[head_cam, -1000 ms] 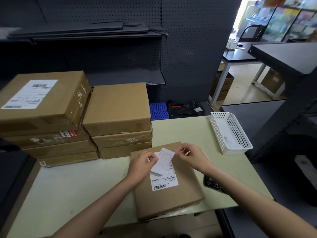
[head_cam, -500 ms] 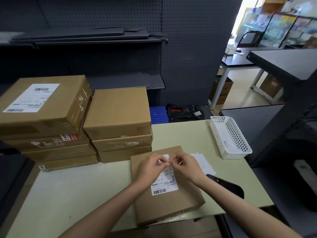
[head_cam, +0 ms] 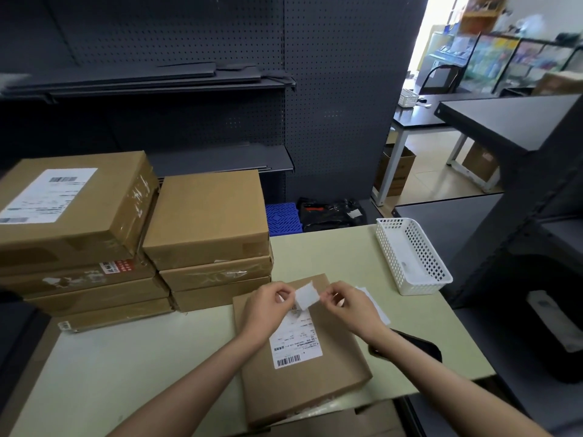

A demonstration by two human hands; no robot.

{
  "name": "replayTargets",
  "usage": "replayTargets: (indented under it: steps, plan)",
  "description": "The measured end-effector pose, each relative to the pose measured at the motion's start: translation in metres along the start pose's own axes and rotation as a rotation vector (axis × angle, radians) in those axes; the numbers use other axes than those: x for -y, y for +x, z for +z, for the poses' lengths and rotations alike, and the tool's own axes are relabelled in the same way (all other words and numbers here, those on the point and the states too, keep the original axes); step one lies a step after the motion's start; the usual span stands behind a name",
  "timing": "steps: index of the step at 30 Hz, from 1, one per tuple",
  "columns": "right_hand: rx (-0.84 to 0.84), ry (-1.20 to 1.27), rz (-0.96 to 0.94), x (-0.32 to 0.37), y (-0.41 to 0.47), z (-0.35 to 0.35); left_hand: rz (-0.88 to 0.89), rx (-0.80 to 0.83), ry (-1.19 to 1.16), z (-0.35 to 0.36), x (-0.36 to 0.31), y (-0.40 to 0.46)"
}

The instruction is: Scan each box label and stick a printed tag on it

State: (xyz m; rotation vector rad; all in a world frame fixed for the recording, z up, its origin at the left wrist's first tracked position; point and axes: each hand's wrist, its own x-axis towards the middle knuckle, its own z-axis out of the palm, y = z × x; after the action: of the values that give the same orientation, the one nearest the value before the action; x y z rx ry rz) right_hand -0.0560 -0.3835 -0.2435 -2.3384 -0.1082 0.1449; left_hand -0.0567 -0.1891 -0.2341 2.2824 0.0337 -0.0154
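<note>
Half a second back both hands were pressed low against the box with the tag hidden between the fingers; now the left hand [head_cam: 266,305] and right hand [head_cam: 348,305] have come up slightly and a small white printed tag [head_cam: 306,295] shows stretched between them, each hand pinching one edge with thumb and forefinger. I read that as the tag having just been freed from its backing, so sticking it down is the step in hand, not yet done. The tag is thin, limp paper, roughly square, slightly curled at its upper corner, held just above the far edge of the front box [head_cam: 303,367]. That box is flat, matte brown cardboard lying at about 6 o'clock on the pale green surface [head_cam: 126,367], overhanging its near edge, with a white shipping label [head_cam: 295,342] and barcode on top. A white slip of paper [head_cam: 373,302] lies at 3 o'clock of the box, partly behind the right hand, with a dark glossy device [head_cam: 416,346], possibly the scanner, near the right forearm. At 10 o'clock stand two stacks of similar boxes [head_cam: 202,222], some with glossy clear tape. A white perforated plastic basket [head_cam: 413,257] sits at 2 o'clock.
</note>
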Motion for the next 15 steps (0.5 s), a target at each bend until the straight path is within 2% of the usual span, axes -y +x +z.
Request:
replayTargets:
  steps: [7, 15]
  plan:
    - [-0.097, -0.059, 0.181, -0.049, -0.011, -0.032, -0.019, -0.083, -0.124, -0.002, 0.002, 0.018]
    - [-0.132, -0.146, 0.271, -0.087, -0.018, -0.052, 0.000, -0.065, -0.167, 0.006, -0.005, 0.025]
